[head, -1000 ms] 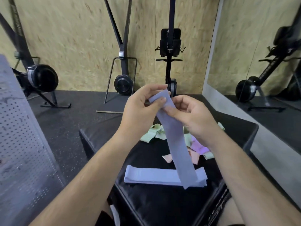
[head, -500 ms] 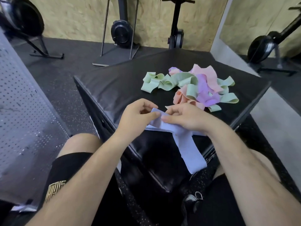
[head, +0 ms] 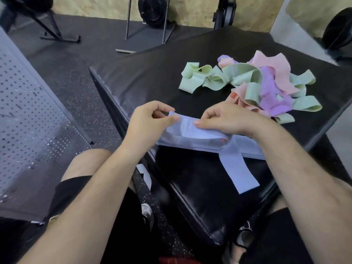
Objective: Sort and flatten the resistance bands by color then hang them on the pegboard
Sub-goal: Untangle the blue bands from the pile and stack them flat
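My left hand (head: pixel 150 121) and my right hand (head: pixel 226 119) both pinch a blue resistance band (head: pixel 192 128) and hold it low over a flat stack of blue bands (head: pixel 251 151) at the near edge of the black padded box (head: pixel 148 77). The held band's loose end (head: pixel 238 172) hangs down the box's front face. Farther back lies a tangled pile of bands: green ones (head: pixel 205 77), pink ones (head: pixel 274 67) and purple ones (head: pixel 272 94). The grey pegboard (head: pixel 32 119) leans at my left.
Black rubber flooring (head: pixel 76 73) surrounds the box. Gym machines with black flywheels (head: pixel 152 8) stand against the chipboard wall behind. A mirror (head: pixel 323 18) is at the far right. My knees in black shorts sit against the box.
My hands came down from chest height to the box with the blue band. They have since slid apart along it, spreading it over the blue stack. My head tilted down.
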Tool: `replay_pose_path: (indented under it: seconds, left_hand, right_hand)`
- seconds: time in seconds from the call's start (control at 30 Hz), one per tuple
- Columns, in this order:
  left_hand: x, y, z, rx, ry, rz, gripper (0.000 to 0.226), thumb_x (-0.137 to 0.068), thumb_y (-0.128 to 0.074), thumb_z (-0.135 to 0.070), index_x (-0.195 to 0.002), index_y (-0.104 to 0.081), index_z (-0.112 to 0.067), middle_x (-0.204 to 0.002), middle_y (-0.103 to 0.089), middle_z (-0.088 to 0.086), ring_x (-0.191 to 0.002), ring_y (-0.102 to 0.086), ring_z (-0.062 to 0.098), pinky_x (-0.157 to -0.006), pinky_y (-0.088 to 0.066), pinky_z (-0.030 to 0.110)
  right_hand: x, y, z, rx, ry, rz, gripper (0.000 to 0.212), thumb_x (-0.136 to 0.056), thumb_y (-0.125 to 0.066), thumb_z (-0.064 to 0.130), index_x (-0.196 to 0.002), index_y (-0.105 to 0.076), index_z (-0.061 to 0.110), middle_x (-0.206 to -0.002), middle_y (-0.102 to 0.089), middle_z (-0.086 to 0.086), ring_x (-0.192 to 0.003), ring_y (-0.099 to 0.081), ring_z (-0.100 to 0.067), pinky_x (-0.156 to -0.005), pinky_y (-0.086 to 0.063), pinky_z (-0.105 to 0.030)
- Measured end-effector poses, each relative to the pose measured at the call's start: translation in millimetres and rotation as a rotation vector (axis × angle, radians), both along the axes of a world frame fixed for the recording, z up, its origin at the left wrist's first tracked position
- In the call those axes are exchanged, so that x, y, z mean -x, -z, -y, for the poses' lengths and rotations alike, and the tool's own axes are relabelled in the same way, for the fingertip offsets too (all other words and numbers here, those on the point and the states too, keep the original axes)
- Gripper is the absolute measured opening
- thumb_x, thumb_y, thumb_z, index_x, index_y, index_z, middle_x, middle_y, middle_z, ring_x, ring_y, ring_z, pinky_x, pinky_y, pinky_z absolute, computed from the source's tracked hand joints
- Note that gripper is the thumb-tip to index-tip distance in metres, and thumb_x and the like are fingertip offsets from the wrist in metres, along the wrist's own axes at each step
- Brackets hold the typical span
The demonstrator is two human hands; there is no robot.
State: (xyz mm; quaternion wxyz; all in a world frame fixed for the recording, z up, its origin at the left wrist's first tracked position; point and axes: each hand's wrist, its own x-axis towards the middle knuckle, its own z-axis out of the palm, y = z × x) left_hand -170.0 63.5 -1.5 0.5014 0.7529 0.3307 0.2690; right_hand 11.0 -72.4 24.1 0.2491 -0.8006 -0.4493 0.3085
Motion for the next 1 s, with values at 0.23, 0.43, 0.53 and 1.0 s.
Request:
replay_pose_path:
  seconds: [0.23,0.43,0.53,1.0]
  left_hand:
    - [-4,16,-10,-0.129,-0.028,-0.133,0.007,-0.087,-0.077,-0.026,-0.09,-0.071,-0.028,-0.06,-0.056,-0.014,-0.051,-0.048,-0.002,-0.051,-0.036,0.008]
    - [-4,22,-10,-0.218,-0.044,-0.202,0.008,-0.086,-0.077,-0.029,-0.091,-0.071,-0.028,-0.066,-0.059,-0.008,-0.058,-0.052,-0.004,-0.055,-0.036,0.007]
    - [-1,24,-8,-0.273,-0.062,-0.213,0.008,-0.086,-0.077,-0.029,-0.092,-0.071,-0.027,-0.069,-0.061,-0.006,-0.068,-0.054,-0.002,-0.06,-0.037,0.008]
    - [-17,56,27,-1.021,0.12,-0.354,0.044,-0.102,-0.039,-0.027,-0.133,-0.062,-0.005,-0.138,-0.061,0.007,-0.138,-0.049,0.028,-0.116,-0.031,0.043]
  right_hand:
    - [-2,18,-19,0.067,-0.059,0.079,0.039,-0.089,-0.072,0.048,-0.079,-0.069,0.011,-0.043,-0.044,0.018,-0.043,-0.039,-0.002,-0.052,-0.031,-0.02]
    - [-1,18,-28,0.112,-0.082,0.12,0.034,-0.088,-0.073,0.048,-0.076,-0.068,0.017,-0.04,-0.046,0.021,-0.041,-0.043,0.002,-0.052,-0.032,-0.019]
    - [-2,19,-29,0.111,-0.074,0.121,0.035,-0.086,-0.074,0.05,-0.073,-0.068,0.018,-0.043,-0.047,0.02,-0.043,-0.044,0.002,-0.052,-0.034,-0.019]
    - [4,28,-30,0.101,-0.055,0.219,0.033,-0.082,-0.072,0.045,-0.076,-0.069,0.014,-0.065,-0.056,0.0,-0.061,-0.047,-0.016,-0.06,-0.04,-0.031]
